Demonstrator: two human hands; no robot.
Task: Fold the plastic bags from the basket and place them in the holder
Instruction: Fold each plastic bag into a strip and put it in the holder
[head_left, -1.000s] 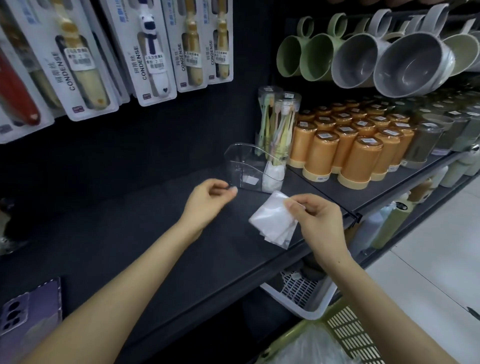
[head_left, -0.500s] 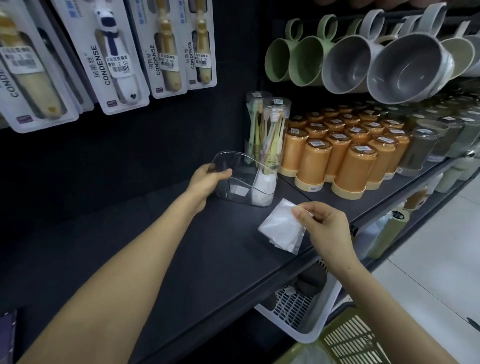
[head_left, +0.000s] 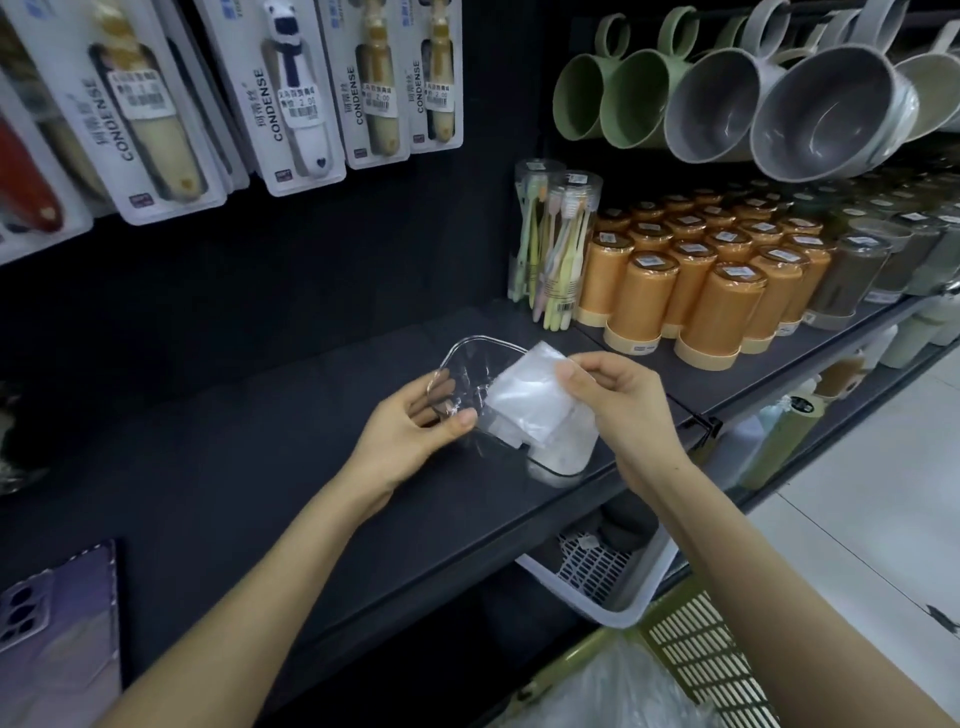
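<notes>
A clear plastic holder (head_left: 470, 349) lies tilted on the dark shelf, its mouth toward me. My left hand (head_left: 410, 431) grips its near rim, thumb on the outside and fingers inside. My right hand (head_left: 618, 402) pinches a folded white plastic bag (head_left: 524, 400) at the holder's mouth, partly inside it. More white folded plastic shows at the holder's bottom (head_left: 566, 447). At the lower edge, a green basket (head_left: 711, 660) holds crumpled clear plastic bags (head_left: 602, 691).
Orange lidded cups (head_left: 717, 301) and tubes of toothbrushes (head_left: 556, 249) stand to the right on the shelf (head_left: 260, 467). Mugs (head_left: 821, 109) hang above. Packaged items (head_left: 296, 93) hang on the back wall. A white basket (head_left: 602, 577) sits below the shelf. A phone (head_left: 57, 639) lies at the lower left.
My left hand has pulled the holder away from the toothbrush tubes toward me and tipped it over. My right hand has brought the folded bag up to the holder's mouth.
</notes>
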